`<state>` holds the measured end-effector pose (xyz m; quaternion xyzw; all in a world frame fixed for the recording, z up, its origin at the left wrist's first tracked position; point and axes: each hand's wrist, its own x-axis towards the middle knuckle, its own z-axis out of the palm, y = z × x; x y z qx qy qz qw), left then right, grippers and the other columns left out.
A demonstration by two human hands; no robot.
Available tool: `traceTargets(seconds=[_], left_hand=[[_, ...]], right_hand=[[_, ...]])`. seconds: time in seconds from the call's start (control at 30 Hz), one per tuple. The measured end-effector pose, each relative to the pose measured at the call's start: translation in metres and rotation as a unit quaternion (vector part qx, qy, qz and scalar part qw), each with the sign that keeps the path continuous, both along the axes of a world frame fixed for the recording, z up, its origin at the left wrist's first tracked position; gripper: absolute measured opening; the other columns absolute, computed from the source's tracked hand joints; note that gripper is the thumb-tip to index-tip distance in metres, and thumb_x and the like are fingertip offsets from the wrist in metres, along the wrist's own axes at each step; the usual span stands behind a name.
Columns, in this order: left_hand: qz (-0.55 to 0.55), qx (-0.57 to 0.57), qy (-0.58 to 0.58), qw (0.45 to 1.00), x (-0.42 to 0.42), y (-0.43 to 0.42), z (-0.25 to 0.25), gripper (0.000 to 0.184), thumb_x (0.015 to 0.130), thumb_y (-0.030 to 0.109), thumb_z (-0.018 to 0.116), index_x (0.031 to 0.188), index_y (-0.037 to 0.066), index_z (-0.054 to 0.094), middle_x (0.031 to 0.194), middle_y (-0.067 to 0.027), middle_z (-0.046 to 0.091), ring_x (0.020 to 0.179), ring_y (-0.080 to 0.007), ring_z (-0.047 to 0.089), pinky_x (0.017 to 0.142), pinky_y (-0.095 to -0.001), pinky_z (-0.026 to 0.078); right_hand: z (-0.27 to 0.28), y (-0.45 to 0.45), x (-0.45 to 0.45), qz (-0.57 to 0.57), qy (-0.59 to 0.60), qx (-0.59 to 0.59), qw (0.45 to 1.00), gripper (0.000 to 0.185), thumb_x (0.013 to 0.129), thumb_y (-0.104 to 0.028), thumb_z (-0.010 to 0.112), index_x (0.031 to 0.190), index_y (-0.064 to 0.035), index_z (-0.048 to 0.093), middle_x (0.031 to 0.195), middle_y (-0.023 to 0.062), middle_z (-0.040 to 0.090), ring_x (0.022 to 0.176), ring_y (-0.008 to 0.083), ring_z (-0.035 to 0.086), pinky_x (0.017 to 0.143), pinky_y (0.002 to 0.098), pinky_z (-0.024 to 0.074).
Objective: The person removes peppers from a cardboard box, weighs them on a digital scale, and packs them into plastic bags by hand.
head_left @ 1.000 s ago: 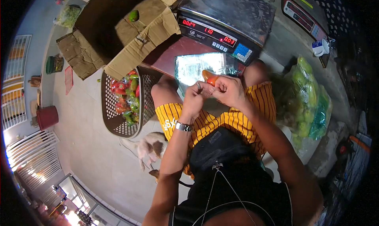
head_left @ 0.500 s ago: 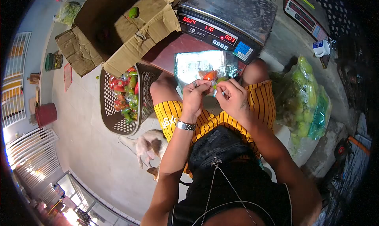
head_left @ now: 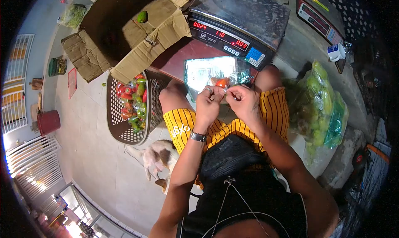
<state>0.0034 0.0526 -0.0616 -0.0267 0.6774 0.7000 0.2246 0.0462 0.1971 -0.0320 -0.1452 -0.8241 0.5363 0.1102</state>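
Observation:
Between my fingertips is a small clear plastic bag with a red-orange pepper (head_left: 222,82) in it. My left hand (head_left: 209,106), with a ring and a metal watch on its side, is closed in a pinch on the bag's gathered neck. Close against it, my right hand (head_left: 244,102) pinches the same neck with curled fingers. The fingers partly hide the bag. Just beyond them, a shiny stack of clear plastic bags (head_left: 199,67) lies on the dark red surface (head_left: 172,59).
A digital scale (head_left: 237,24) with lit red figures stands ahead. To the left are an open cardboard box (head_left: 89,57) and a perforated basket (head_left: 114,121) of bagged peppers. A dog (head_left: 160,157) lies on the floor. At right are a big bag of green vegetables (head_left: 318,101) and a mug (head_left: 336,52).
My hands have come closer together at the bag's neck, and the fingers now cover the green part seen before. My left wrist has turned slightly. The view has shifted a little.

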Motion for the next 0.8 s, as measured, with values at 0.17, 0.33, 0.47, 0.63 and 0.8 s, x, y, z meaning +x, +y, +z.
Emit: traceTargets(seconds=[0.17,0.33,0.47,0.63,0.8], left_hand=[[-0.031,-0.054,0.057,0.996,-0.002,-0.002,-0.002,0.008,0.095,0.0,0.067,0.101,-0.006,0.069,0.098,-0.0049,0.066,0.089,-0.0109,0.062,0.079,-0.0256,0.049],[-0.041,-0.052,0.04,0.997,-0.006,-0.003,0.003,0.008,0.095,0.001,0.068,0.099,-0.005,0.071,0.099,-0.0049,0.067,0.087,-0.0119,0.063,0.079,-0.0258,0.05],[-0.02,0.054,-0.061,0.996,-0.01,-0.002,0.001,0.006,0.096,0.0,0.066,0.099,-0.004,0.07,0.098,-0.0076,0.072,0.087,-0.0136,0.065,0.085,-0.033,0.054],[0.013,0.157,-0.173,0.972,-0.023,0.0,0.007,0.008,0.094,0.003,0.071,0.091,-0.004,0.074,0.09,-0.0075,0.073,0.081,-0.0129,0.067,0.077,-0.0281,0.055],[-0.047,0.082,-0.162,0.982,-0.036,0.002,0.017,0.007,0.093,0.003,0.072,0.092,-0.003,0.074,0.086,-0.0066,0.074,0.077,-0.013,0.067,0.072,-0.027,0.054]], right_hand=[[0.0,0.002,0.0,0.01,0.002,0.026,1.0,0.012,0.08,-0.004,0.077,0.088,0.0017,0.071,0.077,0.0119,0.071,0.063,0.0161,0.069,0.059,0.0299,0.0532],[-0.002,0.0,-0.005,0.001,0.02,0.04,0.999,0.013,0.08,-0.004,0.078,0.087,0.0006,0.07,0.077,0.0111,0.07,0.062,0.0172,0.068,0.059,0.0309,0.0535],[-0.008,0.003,-0.01,0.026,0.061,0.084,0.994,0.017,0.077,-0.003,0.078,0.087,-0.0014,0.063,0.078,0.0105,0.065,0.065,0.022,0.066,0.06,0.0346,0.0537],[-0.027,0.008,-0.02,0.065,0.114,0.183,0.974,0.023,0.076,-0.003,0.074,0.086,-0.0038,0.053,0.078,0.0131,0.055,0.068,0.0328,0.062,0.061,0.0424,0.0525],[-0.03,0.01,-0.028,0.098,0.175,0.241,0.95,0.019,0.076,-0.002,0.068,0.084,-0.003,0.051,0.078,0.0145,0.052,0.067,0.034,0.06,0.059,0.043,0.0509]])
